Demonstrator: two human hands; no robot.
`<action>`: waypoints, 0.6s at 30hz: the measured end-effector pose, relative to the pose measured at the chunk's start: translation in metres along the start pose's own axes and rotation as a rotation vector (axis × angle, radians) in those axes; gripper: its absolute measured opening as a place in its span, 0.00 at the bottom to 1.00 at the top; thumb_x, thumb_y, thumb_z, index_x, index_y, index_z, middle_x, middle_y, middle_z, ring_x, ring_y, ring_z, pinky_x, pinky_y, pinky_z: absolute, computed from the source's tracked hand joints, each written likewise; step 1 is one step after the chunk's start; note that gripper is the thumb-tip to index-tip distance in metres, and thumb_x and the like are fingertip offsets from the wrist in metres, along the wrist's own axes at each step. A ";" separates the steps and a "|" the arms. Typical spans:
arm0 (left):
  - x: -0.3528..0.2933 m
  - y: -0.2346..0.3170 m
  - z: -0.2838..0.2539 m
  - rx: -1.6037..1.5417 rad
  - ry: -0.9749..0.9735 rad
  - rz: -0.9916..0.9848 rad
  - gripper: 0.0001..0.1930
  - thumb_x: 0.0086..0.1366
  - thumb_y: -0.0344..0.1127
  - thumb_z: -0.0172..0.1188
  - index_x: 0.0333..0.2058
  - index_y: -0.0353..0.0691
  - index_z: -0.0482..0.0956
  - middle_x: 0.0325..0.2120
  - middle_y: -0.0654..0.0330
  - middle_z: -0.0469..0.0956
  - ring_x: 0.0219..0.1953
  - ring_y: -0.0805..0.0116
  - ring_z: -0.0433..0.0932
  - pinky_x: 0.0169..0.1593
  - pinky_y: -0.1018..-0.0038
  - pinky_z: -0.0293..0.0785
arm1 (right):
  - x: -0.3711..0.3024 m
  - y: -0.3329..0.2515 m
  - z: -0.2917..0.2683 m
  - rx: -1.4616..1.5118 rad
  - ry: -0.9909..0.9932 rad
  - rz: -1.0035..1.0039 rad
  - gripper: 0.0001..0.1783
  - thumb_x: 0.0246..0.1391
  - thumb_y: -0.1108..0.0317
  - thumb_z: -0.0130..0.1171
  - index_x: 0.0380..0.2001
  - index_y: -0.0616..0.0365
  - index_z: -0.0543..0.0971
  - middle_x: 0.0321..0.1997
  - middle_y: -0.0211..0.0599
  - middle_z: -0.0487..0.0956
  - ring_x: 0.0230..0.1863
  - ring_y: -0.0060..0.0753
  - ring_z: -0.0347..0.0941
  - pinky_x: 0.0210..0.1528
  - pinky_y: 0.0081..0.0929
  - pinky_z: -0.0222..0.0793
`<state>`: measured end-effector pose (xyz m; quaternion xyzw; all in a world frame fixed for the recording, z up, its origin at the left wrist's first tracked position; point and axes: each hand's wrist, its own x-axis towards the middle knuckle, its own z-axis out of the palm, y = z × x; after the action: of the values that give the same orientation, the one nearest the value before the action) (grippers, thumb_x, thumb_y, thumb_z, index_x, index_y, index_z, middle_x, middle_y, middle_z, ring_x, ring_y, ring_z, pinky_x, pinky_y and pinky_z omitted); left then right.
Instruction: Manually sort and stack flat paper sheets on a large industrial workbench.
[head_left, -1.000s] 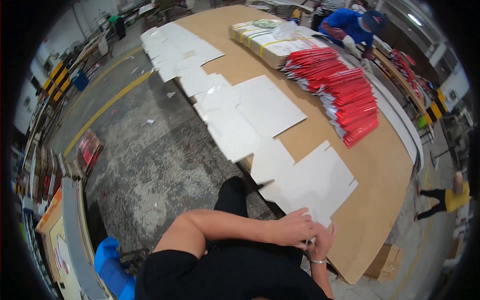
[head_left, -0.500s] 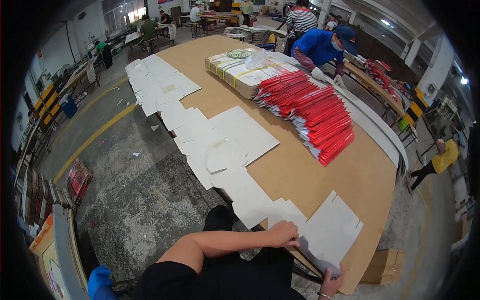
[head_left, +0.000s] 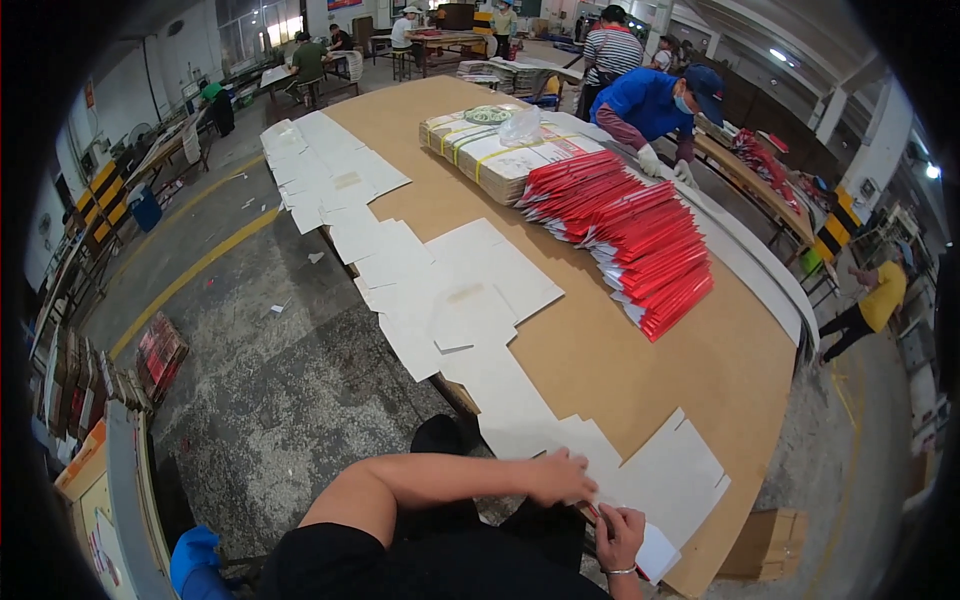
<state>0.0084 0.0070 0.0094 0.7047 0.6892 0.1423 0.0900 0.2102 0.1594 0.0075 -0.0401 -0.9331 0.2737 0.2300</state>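
A white cardboard sheet (head_left: 672, 478) with slotted edges lies before me on the brown table, at its near right corner. My right hand (head_left: 620, 538) is closed on the near edge of this sheet, where a small white flap (head_left: 655, 552) with a red edge shows beside the wrist. Just left of it, my left hand (head_left: 562, 478) hovers at the sheet's left side, its fingers bent and smeared by motion, so their grip is unclear. More white cardboard sheets (head_left: 400, 275) overlap in a row along the table's left edge.
Beyond stand a fanned row of red folded cartons (head_left: 640, 240) and a strapped cardboard stack (head_left: 485, 160) with a tape roll and clear plastic on top. A gloved co-worker in blue (head_left: 645, 105) leans over the far side. A brown box (head_left: 765, 545) sits below the right edge.
My right hand has moved left and up from the sheet's near right corner towards my left hand. The red-edged flap has come into view. My left hand has shifted slightly left.
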 end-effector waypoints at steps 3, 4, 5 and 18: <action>0.003 -0.021 0.008 -0.216 -0.153 -0.245 0.31 0.57 0.45 0.64 0.61 0.61 0.68 0.56 0.50 0.69 0.49 0.47 0.71 0.47 0.46 0.71 | 0.004 -0.007 -0.002 -0.058 -0.054 -0.073 0.14 0.45 0.71 0.66 0.40 0.53 0.84 0.34 0.38 0.76 0.37 0.42 0.70 0.43 0.37 0.65; 0.009 -0.024 0.018 -0.207 0.087 -0.374 0.32 0.58 0.47 0.63 0.62 0.65 0.67 0.57 0.46 0.68 0.48 0.43 0.71 0.45 0.41 0.71 | 0.004 -0.006 -0.003 -0.056 -0.066 -0.045 0.13 0.46 0.71 0.66 0.38 0.53 0.84 0.35 0.38 0.76 0.38 0.43 0.70 0.45 0.39 0.66; 0.013 -0.010 0.023 -0.221 0.084 -0.360 0.32 0.58 0.47 0.63 0.62 0.65 0.67 0.57 0.46 0.68 0.48 0.43 0.71 0.45 0.41 0.71 | 0.005 -0.003 -0.005 -0.068 -0.070 -0.031 0.13 0.46 0.71 0.66 0.38 0.53 0.84 0.35 0.38 0.76 0.38 0.43 0.70 0.45 0.39 0.66; 0.021 0.121 0.061 0.265 0.168 -0.229 0.25 0.66 0.50 0.47 0.62 0.62 0.68 0.61 0.31 0.61 0.55 0.18 0.64 0.49 0.29 0.65 | -0.074 -0.019 0.012 1.277 0.220 1.276 0.25 0.67 0.46 0.48 0.37 0.61 0.77 0.27 0.39 0.81 0.21 0.29 0.74 0.23 0.25 0.72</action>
<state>0.1427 0.0283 -0.0076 0.6130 0.7827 0.0973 -0.0459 0.2722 0.1228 -0.0217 -0.4401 -0.3773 0.8085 0.1011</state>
